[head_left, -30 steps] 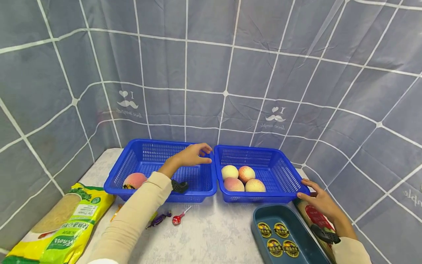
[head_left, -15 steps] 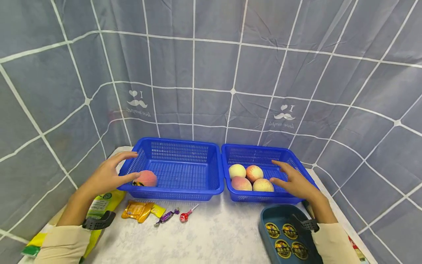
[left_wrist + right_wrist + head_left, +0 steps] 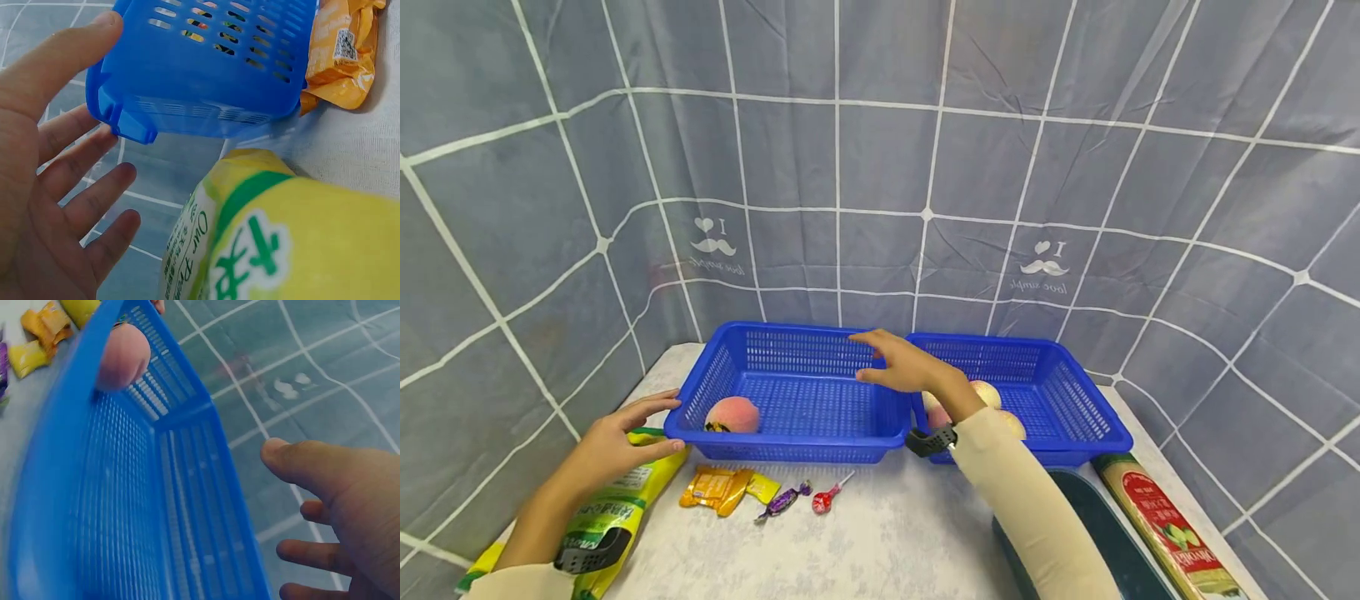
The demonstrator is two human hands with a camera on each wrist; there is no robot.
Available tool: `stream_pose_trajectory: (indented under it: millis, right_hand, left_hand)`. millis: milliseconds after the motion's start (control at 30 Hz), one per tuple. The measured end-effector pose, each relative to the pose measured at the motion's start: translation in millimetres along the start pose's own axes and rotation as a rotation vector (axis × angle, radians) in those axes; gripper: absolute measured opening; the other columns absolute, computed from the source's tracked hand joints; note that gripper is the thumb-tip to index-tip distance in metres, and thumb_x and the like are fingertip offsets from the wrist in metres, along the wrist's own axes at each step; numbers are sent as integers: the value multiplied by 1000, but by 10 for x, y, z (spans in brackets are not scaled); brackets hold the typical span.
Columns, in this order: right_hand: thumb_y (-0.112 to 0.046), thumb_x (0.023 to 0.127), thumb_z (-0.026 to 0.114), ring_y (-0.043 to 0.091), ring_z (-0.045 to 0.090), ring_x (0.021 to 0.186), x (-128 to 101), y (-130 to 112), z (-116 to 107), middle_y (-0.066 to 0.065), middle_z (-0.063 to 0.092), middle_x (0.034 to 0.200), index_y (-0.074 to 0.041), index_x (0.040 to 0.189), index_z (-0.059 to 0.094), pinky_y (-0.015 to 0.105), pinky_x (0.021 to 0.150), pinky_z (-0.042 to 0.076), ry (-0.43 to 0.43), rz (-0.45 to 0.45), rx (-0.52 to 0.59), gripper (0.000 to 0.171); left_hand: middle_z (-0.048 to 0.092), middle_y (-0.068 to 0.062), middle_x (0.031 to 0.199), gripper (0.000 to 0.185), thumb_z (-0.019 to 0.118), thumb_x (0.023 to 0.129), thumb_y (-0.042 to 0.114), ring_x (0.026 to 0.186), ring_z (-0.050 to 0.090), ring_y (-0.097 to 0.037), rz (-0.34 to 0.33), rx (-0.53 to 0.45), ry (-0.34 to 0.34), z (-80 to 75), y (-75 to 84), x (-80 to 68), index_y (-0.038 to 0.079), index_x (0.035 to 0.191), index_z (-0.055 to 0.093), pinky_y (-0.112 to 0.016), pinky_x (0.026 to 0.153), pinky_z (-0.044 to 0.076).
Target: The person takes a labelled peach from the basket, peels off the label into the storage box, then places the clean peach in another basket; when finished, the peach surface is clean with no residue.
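Note:
A blue plastic basket [image 3: 797,452] stands at the left, holding one pink peach [image 3: 735,414] near its left end. My left hand [image 3: 613,454] is at that end, thumb and fingers spread around the rim in the left wrist view. Over the opposite end of the same basket reaches my right hand [image 3: 904,364], its fingers loosely extended. In the right wrist view the right thumb [image 3: 306,465] is apart from the basket's long wall. A second blue basket [image 3: 1093,417] sits alongside with several peaches [image 3: 1011,423], partly hidden by the right wrist.
In front of the left basket lie an orange packet [image 3: 715,489], a yellow packet [image 3: 763,487], a purple-wrapped candy [image 3: 782,501] and a red lollipop [image 3: 823,500]. A yellow-green Knorr bag [image 3: 647,475] is beneath the left arm. A dark teal tray [image 3: 1101,517] and a red-labelled box [image 3: 1165,517] are at right.
My left hand has crossed from the left basket's right end to its left end. My right hand has left the right basket and moved left to the left basket's right end.

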State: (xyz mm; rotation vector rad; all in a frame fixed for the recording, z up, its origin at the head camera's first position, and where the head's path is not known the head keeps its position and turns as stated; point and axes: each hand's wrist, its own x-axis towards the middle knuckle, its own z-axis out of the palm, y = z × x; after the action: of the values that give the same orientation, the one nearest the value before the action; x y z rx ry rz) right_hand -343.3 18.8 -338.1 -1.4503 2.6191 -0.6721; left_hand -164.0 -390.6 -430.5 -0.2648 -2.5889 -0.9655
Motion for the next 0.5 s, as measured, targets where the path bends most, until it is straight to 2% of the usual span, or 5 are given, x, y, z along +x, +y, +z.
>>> stream_pose_trajectory:
  millis: [67,167,267,400,500]
  right_hand:
    - [-24,99,67,36,56,123,225,-56,74,19,47,147,-4,152,41,42,102,46,-11,-18,23,63]
    - [-22,99,68,35,54,127,519,-165,209,18,47,149,-4,151,43,38,105,44,-30,-22,88,61]
    - [-23,98,70,31,54,129,772,-306,387,15,49,149,-10,152,45,33,103,45,-58,-5,158,61]
    - [-23,94,75,23,54,129,1053,-528,658,7,49,150,-21,151,47,29,100,46,-146,30,195,64]
    - [-23,92,77,16,45,137,1220,-683,858,0,46,153,-27,152,48,30,106,41,-243,35,168,66]
  left_hand:
    - [57,-16,142,52,84,86,27,127,52,-29,9,17,15,18,-1,3,10,131,65,-43,98,48]
    - [58,-15,141,49,83,86,27,125,48,-2,17,17,36,42,-5,-3,11,130,67,-25,96,46]
    - [58,-14,140,48,83,86,26,120,41,13,25,9,51,51,-5,-7,11,129,67,-27,94,47]
    - [58,-13,141,48,83,87,26,120,41,12,20,10,50,45,-5,-9,12,130,67,-34,92,48]
    - [58,-11,141,48,82,87,28,118,40,15,-6,25,48,41,-14,-29,14,130,67,-17,88,42]
